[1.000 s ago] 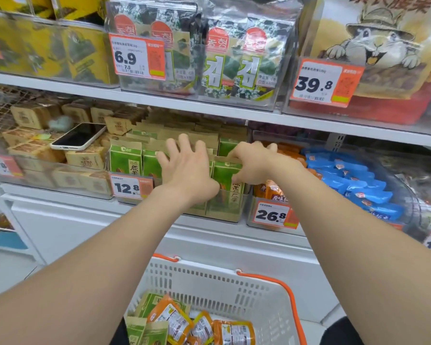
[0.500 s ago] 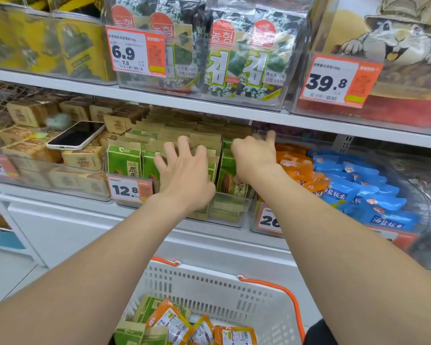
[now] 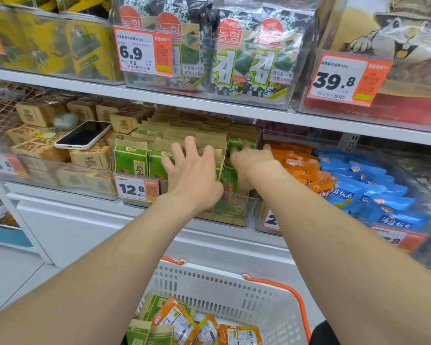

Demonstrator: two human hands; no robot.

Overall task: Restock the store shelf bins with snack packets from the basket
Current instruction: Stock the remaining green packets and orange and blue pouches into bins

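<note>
A clear shelf bin [image 3: 234, 212] with a 12.8 price tag [image 3: 135, 189] holds rows of upright green and kraft snack packets [image 3: 131, 160]. My left hand [image 3: 192, 178] presses its spread, straight fingers against the middle row. My right hand [image 3: 253, 160] reaches into the bin's right row. Its fingers curl over the top of a green packet [image 3: 228, 180] and its thumb lies on the packet's front. Below, the white basket [image 3: 209, 272] with orange handles holds more green packets [image 3: 144, 329] and orange packets [image 3: 177, 319].
A phone [image 3: 82, 135] lies on brown packets in the left bin. Bins of orange packets [image 3: 299, 165] and blue packets [image 3: 373, 188] stand to the right. The upper shelf [image 3: 209, 105] hangs low over the bins and carries seaweed packs [image 3: 246, 61].
My right hand set a green packet upright in the bin's right row, then reached deeper over its top. My left hand stayed pressed on the middle row.
</note>
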